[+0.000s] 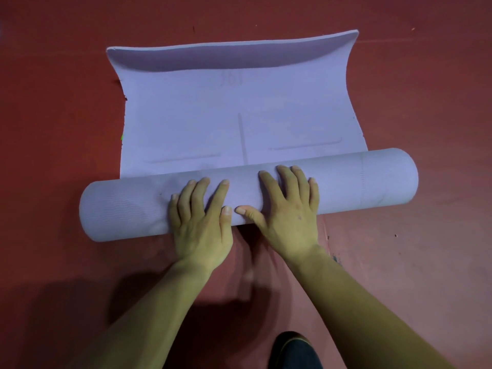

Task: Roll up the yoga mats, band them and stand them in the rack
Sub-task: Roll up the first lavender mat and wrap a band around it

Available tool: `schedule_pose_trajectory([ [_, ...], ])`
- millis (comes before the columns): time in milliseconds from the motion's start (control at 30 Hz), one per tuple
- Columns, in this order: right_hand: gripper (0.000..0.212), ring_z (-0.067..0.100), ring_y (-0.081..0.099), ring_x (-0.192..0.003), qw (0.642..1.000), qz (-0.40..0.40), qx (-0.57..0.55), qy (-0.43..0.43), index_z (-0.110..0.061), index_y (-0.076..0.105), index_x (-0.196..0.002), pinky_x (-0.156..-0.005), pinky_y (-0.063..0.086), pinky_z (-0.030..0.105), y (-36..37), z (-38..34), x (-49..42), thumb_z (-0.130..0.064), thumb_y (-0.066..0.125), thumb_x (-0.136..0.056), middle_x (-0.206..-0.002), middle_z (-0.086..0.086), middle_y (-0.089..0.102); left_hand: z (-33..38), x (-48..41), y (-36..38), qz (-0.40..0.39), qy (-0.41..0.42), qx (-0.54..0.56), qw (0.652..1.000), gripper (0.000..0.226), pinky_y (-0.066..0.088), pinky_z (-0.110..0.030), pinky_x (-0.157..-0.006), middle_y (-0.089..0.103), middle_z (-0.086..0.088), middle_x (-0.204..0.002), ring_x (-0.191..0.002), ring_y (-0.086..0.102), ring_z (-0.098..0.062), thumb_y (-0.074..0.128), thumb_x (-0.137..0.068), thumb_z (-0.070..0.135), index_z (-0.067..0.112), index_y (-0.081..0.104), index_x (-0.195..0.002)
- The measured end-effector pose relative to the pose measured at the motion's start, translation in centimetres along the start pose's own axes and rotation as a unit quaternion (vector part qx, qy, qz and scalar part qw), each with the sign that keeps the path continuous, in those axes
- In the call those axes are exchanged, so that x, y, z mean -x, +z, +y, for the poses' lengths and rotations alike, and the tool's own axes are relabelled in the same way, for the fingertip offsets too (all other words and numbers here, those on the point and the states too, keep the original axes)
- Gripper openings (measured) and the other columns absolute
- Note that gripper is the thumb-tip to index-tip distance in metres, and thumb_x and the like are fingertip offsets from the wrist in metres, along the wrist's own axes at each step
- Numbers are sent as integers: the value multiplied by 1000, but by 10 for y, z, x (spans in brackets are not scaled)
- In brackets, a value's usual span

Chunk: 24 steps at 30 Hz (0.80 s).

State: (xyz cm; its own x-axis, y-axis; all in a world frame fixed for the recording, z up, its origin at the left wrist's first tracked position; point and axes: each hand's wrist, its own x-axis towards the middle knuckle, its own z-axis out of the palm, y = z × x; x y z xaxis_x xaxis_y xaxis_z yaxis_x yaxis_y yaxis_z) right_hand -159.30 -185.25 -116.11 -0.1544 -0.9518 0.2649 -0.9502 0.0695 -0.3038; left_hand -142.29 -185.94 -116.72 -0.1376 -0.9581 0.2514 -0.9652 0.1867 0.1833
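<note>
Flat and spread-fingered, the left hand (201, 222) and right hand (288, 209) press side by side on the rolled part of the lilac yoga mat (119, 209).
Beyond them its unrolled stretch lies on the red floor (426, 89), far edge curled up; the faint embossed mark there is unreadable.

Yoga mat (202, 121) was pale lavender: faint darker guide lines on the flat face, fine wavy ribbing on the rolled face. Floor (426, 83) was brick red, pinker lower right, with small dark scuffs.
</note>
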Motion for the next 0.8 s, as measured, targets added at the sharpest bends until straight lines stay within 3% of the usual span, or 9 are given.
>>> schedule_pose_trajectory([
  [167, 81, 34, 31, -147, 999, 0, -38, -3, -20, 50, -143, -123, 7, 50, 1, -4, 2, -77, 50, -87, -151, 11, 42, 0, -13, 2, 2, 1, -8, 1000, 49, 17, -52, -119, 50, -8, -147, -139, 40, -32, 41, -97, 36, 25, 56, -142],
  [367, 81, 36, 35, -146, 999, -5, -46, -14, -14, 58, -136, -121, 12, 51, 6, -1, -20, -77, 51, -86, -148, 13, 48, -2, -47, 0, -1, 2, -10, 1000, 46, 23, -50, -116, 59, -6, -138, -132, 48, -31, 39, -98, 34, 22, 62, -135],
  [567, 77, 38, 33, -145, 999, -10, -31, 1, -19, 58, -137, -121, 12, 55, 8, -4, -30, -76, 56, -85, -148, 15, 44, -6, -78, 5, 7, 7, -3, 1000, 43, 33, -51, -110, 65, -4, -129, -123, 56, -31, 39, -99, 32, 21, 66, -130],
  [800, 78, 38, 36, -143, 999, 2, -38, -16, -19, 61, -137, -121, 12, 54, 12, 2, -42, -77, 54, -86, -147, 15, 47, -7, -69, 4, 31, 9, 25, 999, 44, 31, -54, -110, 52, -13, -138, -126, 47, -35, 47, -97, 38, 17, 62, -133],
])
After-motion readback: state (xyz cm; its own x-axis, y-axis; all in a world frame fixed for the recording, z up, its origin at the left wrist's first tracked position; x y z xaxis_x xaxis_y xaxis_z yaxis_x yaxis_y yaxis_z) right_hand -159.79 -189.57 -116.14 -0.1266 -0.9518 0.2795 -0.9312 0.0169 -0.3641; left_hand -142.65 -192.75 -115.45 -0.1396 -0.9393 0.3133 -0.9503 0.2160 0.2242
